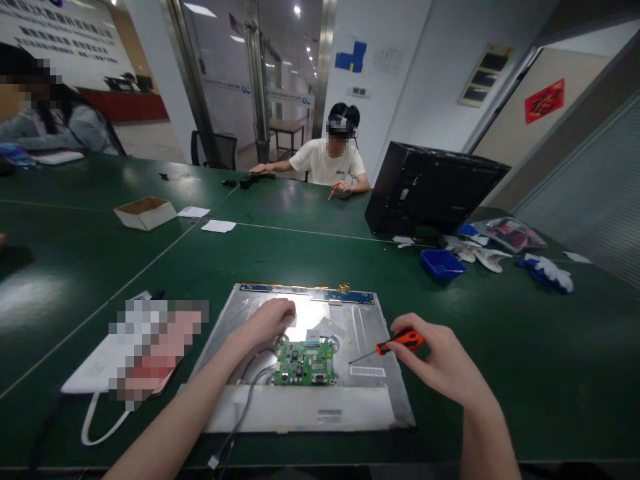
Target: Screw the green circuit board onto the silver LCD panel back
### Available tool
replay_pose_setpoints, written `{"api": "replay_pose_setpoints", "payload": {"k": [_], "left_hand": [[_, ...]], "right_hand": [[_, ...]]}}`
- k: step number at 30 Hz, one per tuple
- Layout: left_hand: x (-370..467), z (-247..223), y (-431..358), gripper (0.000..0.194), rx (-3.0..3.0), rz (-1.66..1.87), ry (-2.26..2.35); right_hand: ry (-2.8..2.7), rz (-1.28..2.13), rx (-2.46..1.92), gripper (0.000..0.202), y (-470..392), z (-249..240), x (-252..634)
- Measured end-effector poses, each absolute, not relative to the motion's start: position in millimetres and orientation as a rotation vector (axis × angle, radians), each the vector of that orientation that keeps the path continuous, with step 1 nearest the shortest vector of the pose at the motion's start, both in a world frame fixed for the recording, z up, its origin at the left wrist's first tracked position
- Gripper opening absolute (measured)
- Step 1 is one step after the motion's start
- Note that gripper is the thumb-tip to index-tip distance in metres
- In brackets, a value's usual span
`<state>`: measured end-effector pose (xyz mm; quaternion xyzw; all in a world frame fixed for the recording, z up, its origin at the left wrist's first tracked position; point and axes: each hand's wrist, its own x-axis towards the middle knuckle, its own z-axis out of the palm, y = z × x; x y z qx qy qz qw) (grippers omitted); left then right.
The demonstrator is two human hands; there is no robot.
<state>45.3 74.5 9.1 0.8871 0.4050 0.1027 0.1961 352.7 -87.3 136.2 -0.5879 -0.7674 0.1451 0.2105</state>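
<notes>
A metal display panel [360,407] lies flat on the green table, with a green circuit board [305,363] on its middle and a blue strip board [350,295] along its far edge. My right hand [430,347] holds an orange and black screwdriver [405,342], its tip pointing left near a white label on the panel. Over the panel, up and left of the circuit board, is my left hand [273,319], fingers curled together; whatever they may hold is hidden. Grey cables [249,400] run from the board's left side past the panel's near edge.
At the left lie a white item [95,367] and a pinkish phone-like item [167,347]. Farther off are an open box [145,215], a blue tray [443,265], gloves [547,273] and a black monitor [435,190]. A person holding a screwdriver sits opposite; another is at far left.
</notes>
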Motion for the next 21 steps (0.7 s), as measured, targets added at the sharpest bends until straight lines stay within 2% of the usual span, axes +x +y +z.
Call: {"api": "replay_pose_setpoints", "payload": {"k": [4, 13, 21], "left_hand": [[44.9, 7.4, 74.4, 0.008, 2.482, 0.295, 1.199], [42.7, 21.0, 69.7, 0.009, 2.482, 0.295, 1.231], [55.7, 60.6, 0.3, 0.014, 2.404, 0.431, 0.860]], "right_hand": [[-1.994, 0.420, -1.632, 0.016, -110.7, 120.6, 359.3], [-1.753, 0.406, -1.714, 0.014, -151.4, 79.7, 354.6], [-1.630, 0.315, -1.792, 0.021, -181.8, 45.3, 380.3]]}}
